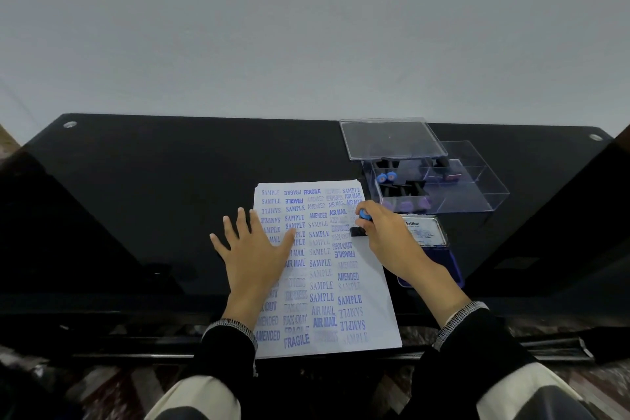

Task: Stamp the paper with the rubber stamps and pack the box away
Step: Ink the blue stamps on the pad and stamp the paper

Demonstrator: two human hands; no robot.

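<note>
A white paper (327,286) covered in blue stamped words lies on the black glass table (153,201). My left hand (254,251) rests flat on the paper's left side with fingers spread. My right hand (385,235) grips a rubber stamp (362,223) with a blue knob and black base, its base down on the paper's right edge. Behind it stands the clear plastic stamp box (439,184) holding several stamps, its lid (392,140) propped open.
A blue ink pad (429,249) with its lid open lies right of the paper, partly under my right wrist. The table's front edge runs just under the paper's lower end. A plain wall stands behind the table.
</note>
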